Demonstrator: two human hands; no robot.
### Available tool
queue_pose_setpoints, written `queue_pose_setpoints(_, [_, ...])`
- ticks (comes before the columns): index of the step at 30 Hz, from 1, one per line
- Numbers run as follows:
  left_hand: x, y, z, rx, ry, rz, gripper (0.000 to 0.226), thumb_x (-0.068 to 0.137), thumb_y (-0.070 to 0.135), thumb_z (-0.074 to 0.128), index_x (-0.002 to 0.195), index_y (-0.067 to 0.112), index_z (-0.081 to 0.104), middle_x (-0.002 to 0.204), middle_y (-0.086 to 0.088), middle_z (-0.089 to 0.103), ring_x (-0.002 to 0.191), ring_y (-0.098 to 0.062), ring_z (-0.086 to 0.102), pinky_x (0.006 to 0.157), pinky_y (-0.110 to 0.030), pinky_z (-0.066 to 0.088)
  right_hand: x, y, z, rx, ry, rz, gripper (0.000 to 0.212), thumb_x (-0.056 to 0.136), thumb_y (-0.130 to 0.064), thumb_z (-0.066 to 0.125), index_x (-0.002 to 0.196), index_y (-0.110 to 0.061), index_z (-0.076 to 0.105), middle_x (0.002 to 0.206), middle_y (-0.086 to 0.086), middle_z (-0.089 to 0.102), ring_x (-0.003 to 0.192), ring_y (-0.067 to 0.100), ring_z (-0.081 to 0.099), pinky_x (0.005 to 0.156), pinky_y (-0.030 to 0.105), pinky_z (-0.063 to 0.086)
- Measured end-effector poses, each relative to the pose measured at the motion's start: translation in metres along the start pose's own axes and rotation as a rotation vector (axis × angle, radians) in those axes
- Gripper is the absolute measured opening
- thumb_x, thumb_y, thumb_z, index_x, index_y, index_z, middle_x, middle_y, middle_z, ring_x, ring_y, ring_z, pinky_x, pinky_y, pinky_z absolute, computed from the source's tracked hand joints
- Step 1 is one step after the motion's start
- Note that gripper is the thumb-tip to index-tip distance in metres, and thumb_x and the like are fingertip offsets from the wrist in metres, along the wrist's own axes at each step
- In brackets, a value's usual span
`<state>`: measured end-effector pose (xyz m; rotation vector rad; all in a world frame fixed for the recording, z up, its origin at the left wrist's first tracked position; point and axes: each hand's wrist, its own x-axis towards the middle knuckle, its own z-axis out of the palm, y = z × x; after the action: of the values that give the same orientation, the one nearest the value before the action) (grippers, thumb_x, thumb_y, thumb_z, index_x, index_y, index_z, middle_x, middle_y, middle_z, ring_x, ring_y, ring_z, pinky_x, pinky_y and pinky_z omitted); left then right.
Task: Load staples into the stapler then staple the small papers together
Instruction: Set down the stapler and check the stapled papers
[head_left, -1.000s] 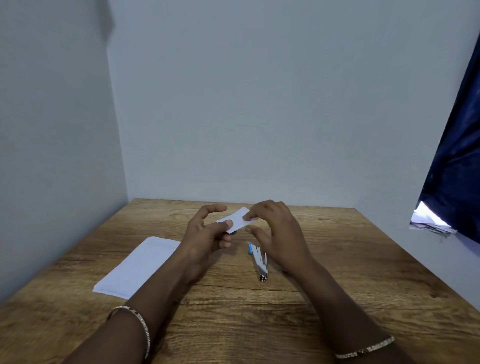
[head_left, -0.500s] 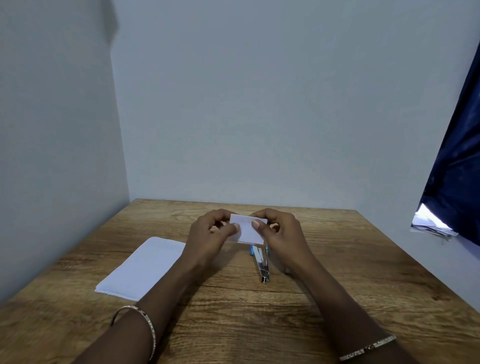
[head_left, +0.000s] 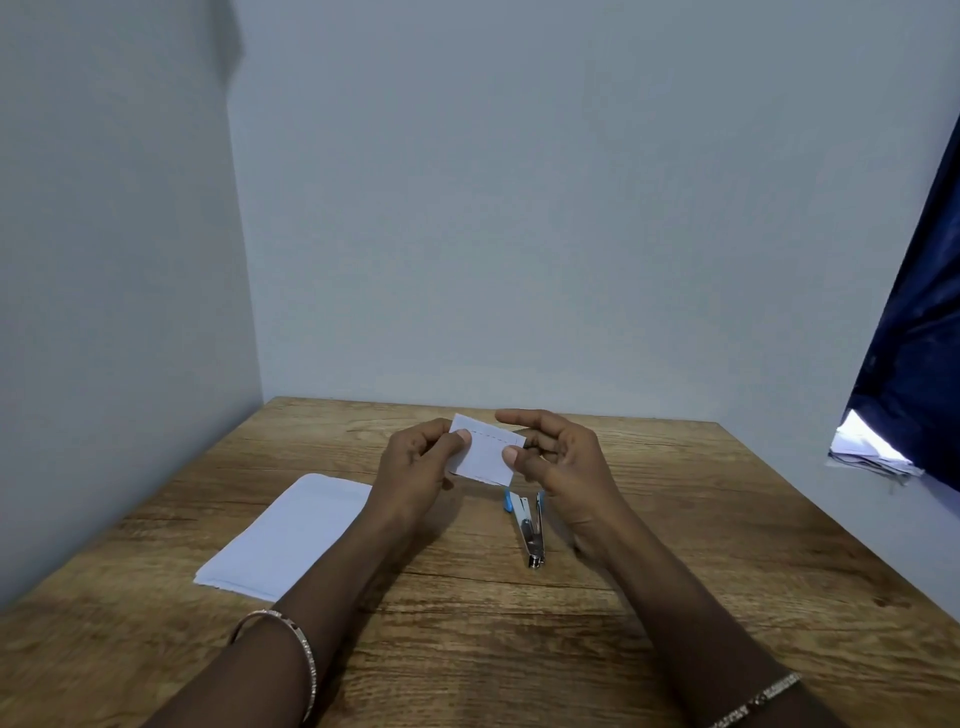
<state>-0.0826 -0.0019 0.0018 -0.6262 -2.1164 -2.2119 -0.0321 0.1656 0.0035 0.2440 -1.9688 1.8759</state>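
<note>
Since the earlier frame, the right hand (head_left: 563, 467) has let go of the small papers (head_left: 485, 451) and now hovers just beside their right edge with fingers spread and loosely curled, gripping nothing. Only the left hand (head_left: 415, 467) grips the papers, thumb pinched on the upper left corner, holding them above the table (head_left: 727, 545) with the face turned toward the camera. A row of staples runs along the top edge of the papers. Below them, the blue and silver stapler (head_left: 531, 525) lies on the wood between the 2 wrists, close to the right hand. A white paper stack (head_left: 285, 530) rests flat on the table to the left. Each wrist wears 1 bracelet.
</note>
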Motion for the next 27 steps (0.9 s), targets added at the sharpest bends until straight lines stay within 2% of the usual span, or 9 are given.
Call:
queue_pose_setpoints(3, [0.000,-0.001,-0.001,0.011,-0.005,0.004,0.021,0.098,0.024,0.058,0.097,0.017,0.078,0.095,-0.007,0.077,0.089,-0.021,0.066,0.069,-0.032,0.048,-0.001,-0.001,-0.002,0.039,0.016,0.005,0.034,0.085,-0.002,0.073,0.110,-0.024,0.075,0.081,0.004,0.076,0.079,0.013,0.073,0.063,0.018,0.053])
queue_pose_setpoints(7, [0.001,-0.003,-0.001,0.088,0.057,0.103,0.009,0.088,0.022,0.074,0.097,0.021,0.077,0.092,0.001,0.077,0.092,-0.023,0.068,0.073,-0.031,0.053,-0.003,-0.006,0.000,-0.086,0.101,-0.052,0.023,0.082,-0.008,0.079,0.099,-0.023,0.078,0.088,0.005,0.079,0.086,0.019,0.076,0.076,0.036,0.061])
queue_pose_setpoints(8, [0.002,-0.003,-0.002,0.173,0.109,0.159,0.009,0.084,0.023,0.078,0.093,0.024,0.076,0.092,0.004,0.075,0.091,-0.021,0.064,0.074,-0.033,0.052,-0.003,-0.008,0.001,-0.179,0.152,-0.108,0.020,0.080,-0.009,0.081,0.095,-0.023,0.079,0.087,0.000,0.079,0.084,0.013,0.076,0.074,0.032,0.060])
queue_pose_setpoints(10, [0.003,-0.003,-0.004,0.310,0.203,0.284,0.021,0.078,0.022,0.084,0.083,0.038,0.070,0.092,0.012,0.067,0.093,-0.010,0.056,0.075,-0.035,0.048,-0.004,-0.012,0.003,-0.378,0.235,-0.269,0.015,0.077,-0.011,0.084,0.087,-0.021,0.079,0.081,-0.007,0.079,0.075,0.000,0.070,0.065,0.012,0.048])
queue_pose_setpoints(12, [0.003,0.000,-0.007,0.400,0.255,0.394,0.030,0.076,0.019,0.084,0.077,0.044,0.067,0.091,0.018,0.062,0.095,-0.002,0.050,0.075,-0.032,0.044,-0.007,-0.015,0.004,-0.545,0.265,-0.428,0.013,0.076,-0.008,0.084,0.083,-0.019,0.080,0.078,-0.010,0.077,0.072,-0.003,0.065,0.063,0.005,0.040])
queue_pose_setpoints(16, [0.004,0.002,-0.009,0.452,0.311,0.462,0.025,0.073,0.012,0.083,0.075,0.031,0.068,0.090,0.017,0.056,0.095,-0.010,0.048,0.078,-0.035,0.043,-0.011,-0.014,0.001,-0.768,0.294,-0.610,0.021,0.072,0.003,0.078,0.078,-0.016,0.073,0.078,-0.008,0.066,0.072,0.003,0.055,0.064,0.008,0.035])
queue_pose_setpoints(18, [0.003,0.002,-0.008,0.416,0.303,0.443,0.028,0.073,0.006,0.082,0.073,0.030,0.067,0.090,0.014,0.055,0.094,-0.011,0.052,0.075,-0.026,0.042,-0.011,-0.014,0.000,-0.829,0.310,-0.658,0.021,0.070,0.006,0.076,0.076,-0.013,0.069,0.080,-0.004,0.061,0.071,0.005,0.051,0.064,0.007,0.035])
queue_pose_setpoints(21, [0.003,0.002,-0.007,0.348,0.291,0.389,0.034,0.076,0.002,0.078,0.072,0.033,0.064,0.093,0.009,0.057,0.088,-0.011,0.057,0.068,-0.012,0.040,-0.011,-0.013,0.001,-0.895,0.334,-0.723,0.021,0.069,0.008,0.076,0.074,-0.010,0.067,0.078,0.000,0.059,0.070,0.007,0.051,0.059,0.018,0.041])
queue_pose_setpoints(27, [0.005,0.001,-0.008,0.159,0.162,0.304,0.015,0.090,0.007,0.068,0.090,0.021,0.070,0.095,0.006,0.073,0.091,-0.017,0.065,0.071,-0.040,0.054,-0.012,-0.010,0.000,-0.950,0.366,-0.783,0.021,0.068,0.008,0.075,0.070,-0.009,0.063,0.074,-0.001,0.057,0.073,0.006,0.045,0.064,0.013,0.028])
